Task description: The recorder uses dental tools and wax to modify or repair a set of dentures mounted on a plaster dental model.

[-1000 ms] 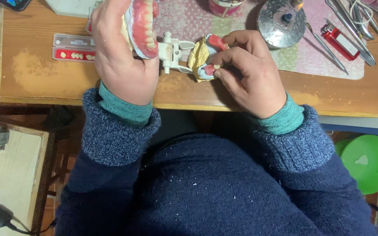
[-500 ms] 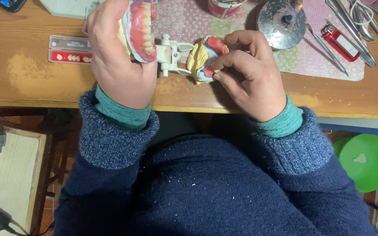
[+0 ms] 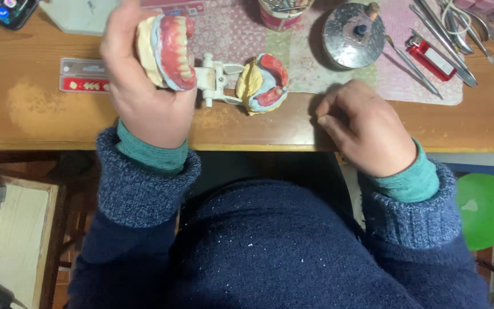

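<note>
The left hand (image 3: 144, 91) grips the upper denture cast (image 3: 167, 51) of the articulator (image 3: 218, 80), over the desk (image 3: 41, 114). Right of the articulator, the right hand (image 3: 367, 129) rests loosely curled on the desk, holding nothing visible.

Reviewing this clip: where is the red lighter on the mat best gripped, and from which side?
Grip the red lighter across its long flat sides, coming from above. It lies flat and slanted on the pink mat, and metal tools lie close alongside, so a low sideways approach looks crowded.
</note>
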